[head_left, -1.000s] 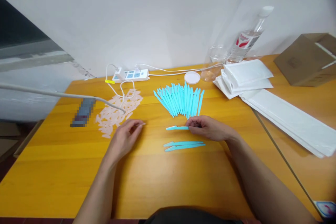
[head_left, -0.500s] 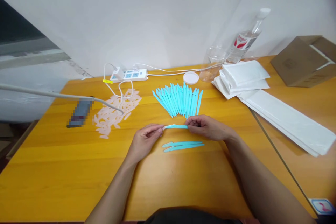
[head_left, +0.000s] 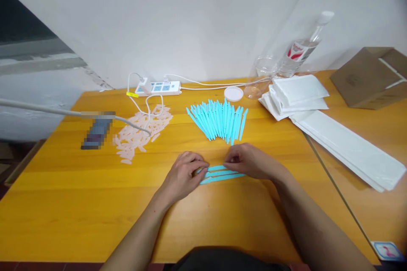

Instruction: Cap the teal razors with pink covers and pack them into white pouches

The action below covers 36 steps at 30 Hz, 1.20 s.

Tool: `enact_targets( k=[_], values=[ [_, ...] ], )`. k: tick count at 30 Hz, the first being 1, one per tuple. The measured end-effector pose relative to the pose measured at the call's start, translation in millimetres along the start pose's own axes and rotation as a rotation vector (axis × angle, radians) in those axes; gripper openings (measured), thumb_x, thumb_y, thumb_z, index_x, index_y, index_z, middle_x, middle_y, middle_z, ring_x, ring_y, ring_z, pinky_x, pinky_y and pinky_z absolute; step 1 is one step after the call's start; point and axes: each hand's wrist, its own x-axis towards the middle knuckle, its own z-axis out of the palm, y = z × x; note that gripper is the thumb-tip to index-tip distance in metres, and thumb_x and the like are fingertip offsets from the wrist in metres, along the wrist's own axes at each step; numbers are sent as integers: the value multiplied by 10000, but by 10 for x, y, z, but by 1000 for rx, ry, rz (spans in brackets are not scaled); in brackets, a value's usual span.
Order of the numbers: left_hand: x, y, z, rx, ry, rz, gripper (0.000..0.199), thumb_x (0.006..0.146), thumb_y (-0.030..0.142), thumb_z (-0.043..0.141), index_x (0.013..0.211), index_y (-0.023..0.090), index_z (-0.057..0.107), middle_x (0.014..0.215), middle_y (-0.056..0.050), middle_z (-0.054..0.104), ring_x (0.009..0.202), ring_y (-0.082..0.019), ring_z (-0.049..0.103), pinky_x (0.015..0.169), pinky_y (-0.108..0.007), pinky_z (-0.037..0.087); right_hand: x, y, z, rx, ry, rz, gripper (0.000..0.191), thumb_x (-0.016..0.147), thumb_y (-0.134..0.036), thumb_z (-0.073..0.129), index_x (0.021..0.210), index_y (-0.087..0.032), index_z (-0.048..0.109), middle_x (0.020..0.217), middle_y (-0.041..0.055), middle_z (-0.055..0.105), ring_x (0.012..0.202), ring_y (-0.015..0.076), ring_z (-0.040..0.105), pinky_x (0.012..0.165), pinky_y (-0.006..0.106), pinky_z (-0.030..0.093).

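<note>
A light-blue eyebrow razor (head_left: 216, 168) lies crosswise between my hands, just beyond two more blue razors (head_left: 224, 178) placed side by side on the table. My left hand (head_left: 183, 175) pinches its left end, and those fingers hide the blade end. At the other end, my right hand (head_left: 249, 161) has its fingertips closed on the handle. Farther back, a fanned pile of blue razors (head_left: 219, 120) is spread out. To the left are scattered pale pink blade covers (head_left: 143, 129).
A white power strip (head_left: 171, 88) with cables stands by the wall; one cable crosses the covers. A blurred dark phone (head_left: 97, 131) lies left. A round lid (head_left: 233, 94), clear plastic cup (head_left: 256, 78), water bottle (head_left: 299, 53), white packets (head_left: 346, 144) and cardboard box (head_left: 365, 78) line the back and right.
Both hands have brought the held razor down toward me, alongside the two razors on the table. My left hand has shifted slightly right, over the blade end.
</note>
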Motion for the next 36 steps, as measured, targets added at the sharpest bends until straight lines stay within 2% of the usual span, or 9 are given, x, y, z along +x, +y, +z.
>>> enact_targets(
  k=[4,7,9,13,17,25,29,32,36],
  values=[
    [10,59,71,54,-33,132,384,950,367,645,1324,282,651,1281,-96,688,1166,-267,601,979,-443,442,25,146,-170,-165,331,177,434,892,-529,563,642,-182,637,592,7,576,573,136,475,562,276,310],
    [16,84,143,79,-107,226,341,970,359,622,1304,301,663,1316,-59,688,1209,-269,575,1000,-447,416,122,325,-268,-235,691,363,399,863,-553,581,743,-185,673,692,45,656,645,184,559,623,300,373],
    [11,85,172,93,-122,242,290,984,331,601,1258,300,692,1298,-48,703,1195,-262,577,995,-443,414,205,423,-293,-288,765,442,398,837,-558,602,857,-174,708,777,80,701,713,222,605,677,323,411],
    [3,74,172,56,-109,238,280,977,335,613,1240,302,703,1271,-53,717,1175,-255,592,996,-441,430,320,478,-311,-363,747,521,449,817,-530,607,1011,-143,725,852,128,733,816,286,654,762,373,444],
    [9,-16,58,-4,-11,189,335,951,340,651,1282,293,682,1265,-71,711,1170,-240,620,1010,-424,459,292,477,-396,-380,702,606,339,771,-430,610,953,-174,737,843,120,741,816,295,667,730,371,442],
    [-225,-724,-691,227,392,-308,305,969,399,556,1150,240,745,1160,-72,722,1054,-229,679,929,-362,535,78,533,-599,-285,650,652,190,697,-402,661,691,-214,689,675,61,696,666,229,624,604,322,406],
    [-257,-933,-878,517,376,-494,323,946,427,553,1090,240,773,1102,-64,734,910,-237,698,807,-349,540,-32,409,-547,-37,679,404,204,748,-380,660,841,-200,683,790,60,717,698,209,630,643,309,452],
    [-181,-937,-854,650,293,-500,324,955,427,534,1058,247,782,1038,-85,736,971,-279,678,809,-366,522,-43,284,-362,150,502,154,272,822,-434,648,952,-197,675,841,60,717,717,194,626,669,301,475],
    [-108,-831,-755,652,279,-417,348,988,405,472,1010,210,760,1011,-114,736,998,-291,659,865,-379,500,58,135,-9,23,340,-68,280,929,-372,555,1051,-206,744,836,45,681,739,179,601,703,297,462]
  ],
)
